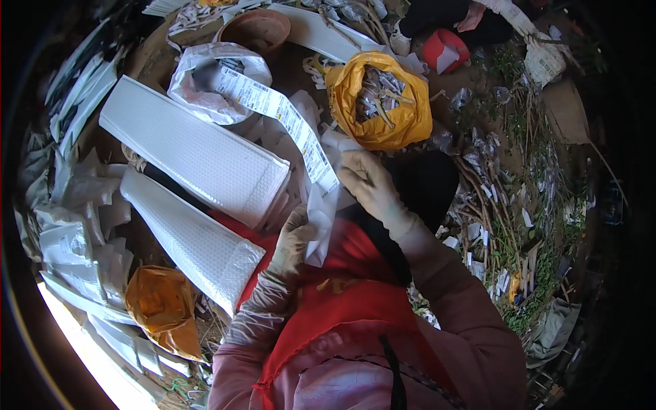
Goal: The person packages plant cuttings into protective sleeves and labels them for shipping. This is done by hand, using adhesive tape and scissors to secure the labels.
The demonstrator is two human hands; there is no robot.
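Note:
A long strip of printed labels [298, 133] on pale backing paper runs from a white plastic sack [184, 82] down towards my lap. My left hand [292, 240], in a light work glove, closes its fingers on the backing paper [320, 229] at the strip's lower end. Beside the strip's right edge, my gloved right hand [369, 179] has its fingers curled and pressed together on the label strip; the fingertips are partly hidden. Left of my hands lie two stacks of white bubble mailers, an upper stack [195, 154] and a lower one [188, 236].
An orange-yellow sack [342, 102] of scraps and sticks stands ahead. Behind are a clay-coloured bowl [256, 31] and a red container [445, 51], near another person's hand [471, 17]. Another orange bag [160, 301] stands at left. Twigs [488, 198] and plastic scraps lie at right.

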